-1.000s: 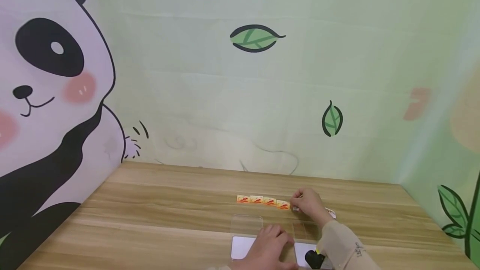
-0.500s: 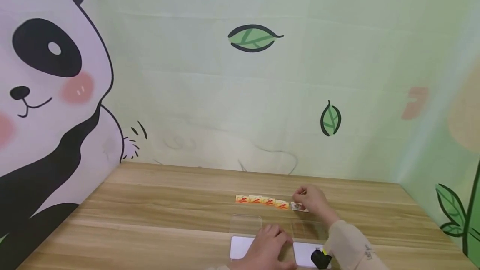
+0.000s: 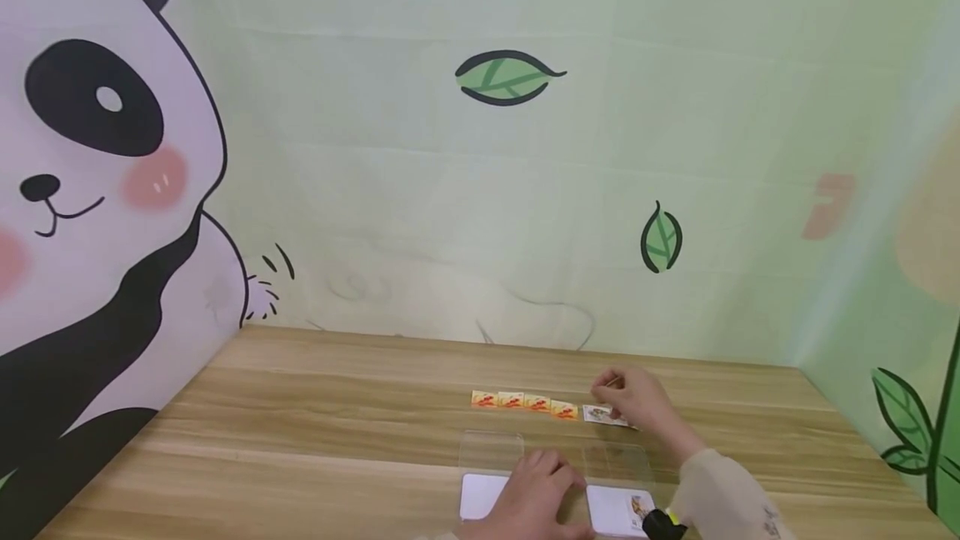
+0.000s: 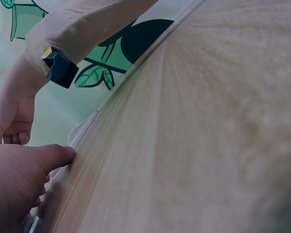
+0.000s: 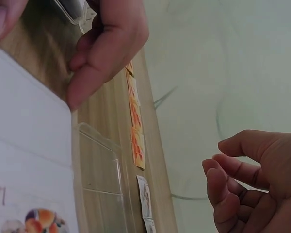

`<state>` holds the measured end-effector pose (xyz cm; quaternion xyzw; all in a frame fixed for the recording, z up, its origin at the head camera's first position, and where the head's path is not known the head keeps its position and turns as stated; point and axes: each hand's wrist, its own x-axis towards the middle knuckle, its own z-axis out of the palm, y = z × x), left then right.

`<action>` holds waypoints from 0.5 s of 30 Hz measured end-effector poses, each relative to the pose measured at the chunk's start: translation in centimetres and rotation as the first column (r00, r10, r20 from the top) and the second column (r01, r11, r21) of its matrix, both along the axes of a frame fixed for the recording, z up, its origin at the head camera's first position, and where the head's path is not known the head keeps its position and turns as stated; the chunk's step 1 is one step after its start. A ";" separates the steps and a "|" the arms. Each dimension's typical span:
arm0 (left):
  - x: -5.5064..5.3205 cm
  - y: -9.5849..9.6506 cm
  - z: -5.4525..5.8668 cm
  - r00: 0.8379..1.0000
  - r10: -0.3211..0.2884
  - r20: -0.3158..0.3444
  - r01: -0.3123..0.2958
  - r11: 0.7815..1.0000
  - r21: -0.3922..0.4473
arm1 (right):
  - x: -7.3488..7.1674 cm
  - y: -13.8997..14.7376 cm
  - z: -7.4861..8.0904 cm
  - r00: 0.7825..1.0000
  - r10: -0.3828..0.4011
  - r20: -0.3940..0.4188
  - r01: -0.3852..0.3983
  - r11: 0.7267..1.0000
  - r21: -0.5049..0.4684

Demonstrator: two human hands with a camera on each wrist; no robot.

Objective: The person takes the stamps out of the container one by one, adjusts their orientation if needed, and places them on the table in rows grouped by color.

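My left hand (image 3: 534,492) rests between two flat cases with white bases and clear lids. Its index fingertip touches the corner of the right-hand case (image 3: 609,511), and the thumb lies by that case's near edge. The left-hand case (image 3: 482,494) is partly behind this hand. My right hand (image 3: 636,400) hovers over white picture cards (image 3: 597,414) at the right end of a row. In the right wrist view its fingers are loosely bent, thumb apart, with nothing seen between them. Several small orange-and-yellow cards (image 3: 525,401) continue the row leftward.
Clear lids (image 3: 491,450) lie open behind the cases. A printed picture (image 5: 43,221) shows on the right case's white base. A black wrist camera (image 3: 663,525) is on the right sleeve. The wooden table (image 3: 300,440) ends at a panda-printed backdrop (image 3: 375,148).
My right hand has drawn back to the right from the end of the orange cards, uncovering the white picture cards and the right case's printed picture. The left hand stays in place.
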<state>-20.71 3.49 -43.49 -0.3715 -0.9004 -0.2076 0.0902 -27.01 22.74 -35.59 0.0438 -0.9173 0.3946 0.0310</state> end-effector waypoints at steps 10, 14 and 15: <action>0.0 0.1 -0.1 1.000 -0.001 -0.025 0.001 1.000 0.006 | 1.3 0.6 0.2 0.997 0.054 -0.061 -0.053 0.998 0.022; 0.0 0.2 -0.1 1.000 0.001 -0.024 -0.001 1.000 0.001 | 1.9 0.8 0.2 0.995 0.062 -0.079 -0.060 0.998 0.030; 0.0 0.2 -0.1 1.000 0.002 -0.024 -0.002 1.000 0.000 | 2.1 0.9 0.3 0.994 0.069 -0.083 -0.066 0.997 0.030</action>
